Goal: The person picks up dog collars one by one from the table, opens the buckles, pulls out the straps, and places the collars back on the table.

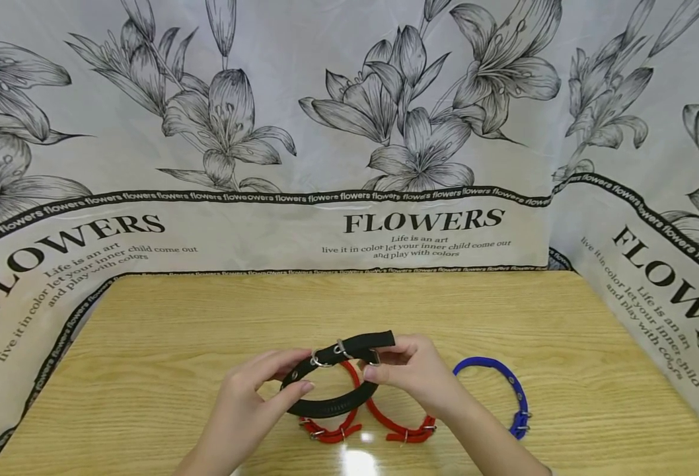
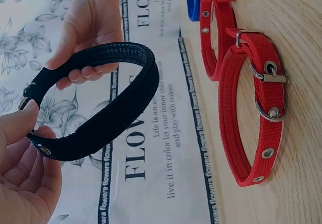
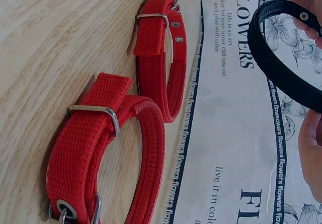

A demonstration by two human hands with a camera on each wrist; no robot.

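So the black collar (image 1: 326,408) is hanging in midair between the two hands, curled into a loop, with its free end (image 1: 379,340) pointing toward the right fingers and a metal ring (image 1: 320,358) sitting by the left fingertips. If I'm judging this right, the hands are turning or checking it, and imo doing that well means pinching lightly from both sides, keeping the band from twisting and letting the free end lie flat so the hardware isn't catching. Squeezing too hard would probably be bending the loop out of round. The left hand (image 1: 245,393) is holding the near left side, thumb on one face and fingers on the other, so the gap is narrow, just strap-thick. The right hand (image 1: 411,373) is doing a similar narrow pinch on the opposite side, thumb near the hardware. Below and between the hands, one red collar (image 1: 328,436) is lying on the tabletop (image 1: 147,370), with the other red collar (image 1: 409,434) resting nearer the right wrist. Out past the right hand, on its far right, a blue collar (image 1: 518,390) is sitting untouched.
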